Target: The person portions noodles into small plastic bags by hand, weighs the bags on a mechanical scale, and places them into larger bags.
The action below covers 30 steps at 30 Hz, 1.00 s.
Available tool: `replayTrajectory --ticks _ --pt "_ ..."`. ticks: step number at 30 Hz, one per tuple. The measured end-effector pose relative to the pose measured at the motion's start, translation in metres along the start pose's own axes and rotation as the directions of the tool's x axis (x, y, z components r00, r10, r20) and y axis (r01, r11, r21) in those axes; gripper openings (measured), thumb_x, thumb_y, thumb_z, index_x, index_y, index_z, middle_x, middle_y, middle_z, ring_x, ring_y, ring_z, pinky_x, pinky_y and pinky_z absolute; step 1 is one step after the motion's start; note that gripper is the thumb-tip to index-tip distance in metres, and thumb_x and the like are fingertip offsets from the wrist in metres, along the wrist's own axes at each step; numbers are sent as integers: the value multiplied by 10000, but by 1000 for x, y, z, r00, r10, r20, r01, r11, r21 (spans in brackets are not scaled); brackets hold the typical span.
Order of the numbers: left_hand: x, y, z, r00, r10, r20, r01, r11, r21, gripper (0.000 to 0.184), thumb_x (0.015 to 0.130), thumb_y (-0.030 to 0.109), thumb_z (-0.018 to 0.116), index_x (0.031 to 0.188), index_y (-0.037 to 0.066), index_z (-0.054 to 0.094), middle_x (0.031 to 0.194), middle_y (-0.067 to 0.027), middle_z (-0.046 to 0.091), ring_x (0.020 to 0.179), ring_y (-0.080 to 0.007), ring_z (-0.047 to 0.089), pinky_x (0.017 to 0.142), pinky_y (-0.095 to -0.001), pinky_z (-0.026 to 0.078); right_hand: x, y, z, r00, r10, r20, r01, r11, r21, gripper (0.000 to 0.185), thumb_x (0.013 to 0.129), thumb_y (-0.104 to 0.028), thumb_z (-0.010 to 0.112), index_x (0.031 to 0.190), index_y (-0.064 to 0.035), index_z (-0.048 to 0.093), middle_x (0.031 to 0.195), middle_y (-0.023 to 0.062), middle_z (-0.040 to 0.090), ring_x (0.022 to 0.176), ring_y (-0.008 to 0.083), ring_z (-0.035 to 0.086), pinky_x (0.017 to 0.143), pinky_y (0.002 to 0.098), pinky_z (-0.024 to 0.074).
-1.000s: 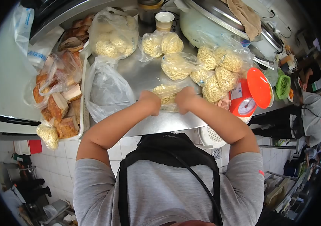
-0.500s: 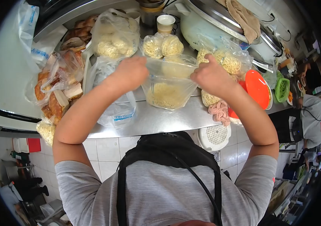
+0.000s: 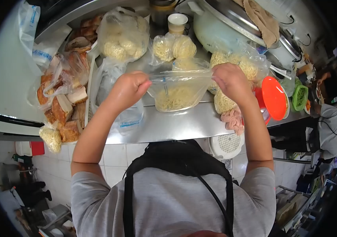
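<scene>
Between my hands a clear plastic bag of noodles is stretched taut, its noodles sagging at the bottom just over the steel counter. My left hand is closed on one upper corner of the bag. The opposite corner is pinched in my right hand. Behind it sit small bagged noodle bundles. More bagged noodles lie beside my right hand, with a pink crumpled cloth or glove below them. Near my left forearm rests a white plastic bag.
Bagged meat pieces and a large bag of noodle bundles lie at left. A paper cup and big lidded pot stand behind. A red bowl or lid is at right. Another person stands further right.
My hands have moved slightly lower, and the bag's top edge is now pulled into a tighter, narrower band. My elbows have drawn inward.
</scene>
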<state>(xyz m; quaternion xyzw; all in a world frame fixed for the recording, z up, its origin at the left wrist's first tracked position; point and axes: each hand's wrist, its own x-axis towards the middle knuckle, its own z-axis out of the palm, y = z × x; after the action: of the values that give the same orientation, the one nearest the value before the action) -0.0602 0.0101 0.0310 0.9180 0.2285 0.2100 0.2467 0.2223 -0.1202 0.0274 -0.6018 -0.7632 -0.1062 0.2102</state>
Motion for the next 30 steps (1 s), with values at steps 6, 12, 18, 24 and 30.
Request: replayTrajectory --ticks 6,12,18,24,30 --pt "-18 -19 29 991 -48 -128 -30 835 -550 231 804 32 518 593 -1 429 773 -98 580 759 -167 574 649 -261 427 -67 -7 104 928 368 51 -291 636 715 1108 456 -335 832 1290 -26 170 1296 169 326 1106 265 434 916 348 358" --pt "-16 -20 33 999 37 9 -18 678 -735 203 814 12 502 631 22 414 864 -76 568 844 -134 545 724 -245 416 -17 -12 141 935 173 309 -350 576 738 770 598 -277 763 1218 -35 376 1223 137 441 1077 236 467 903 305 365" --pt "-24 -54 99 894 -403 -195 33 493 -869 412 724 107 633 1082 12 453 1100 -150 508 1032 -257 473 884 -343 360 1 -15 156 829 212 517 -555 425 715 229 778 -208 595 944 -52 614 988 79 600 917 180 552 802 293 416" --pt "-24 -66 150 981 -159 -113 119 947 -297 575 584 105 686 1121 52 489 1104 -158 514 1043 -321 464 902 -396 361 -26 -25 177 990 115 84 -141 748 649 274 722 -120 578 986 -46 589 1004 80 589 940 232 542 818 324 408" --pt "-75 -46 184 927 334 -169 -309 938 157 255 606 112 616 856 68 593 906 -66 575 883 -278 528 794 -401 420 -93 -79 139 998 -6 64 -22 905 424 241 719 -154 571 943 -67 595 993 100 591 950 245 538 816 348 413"
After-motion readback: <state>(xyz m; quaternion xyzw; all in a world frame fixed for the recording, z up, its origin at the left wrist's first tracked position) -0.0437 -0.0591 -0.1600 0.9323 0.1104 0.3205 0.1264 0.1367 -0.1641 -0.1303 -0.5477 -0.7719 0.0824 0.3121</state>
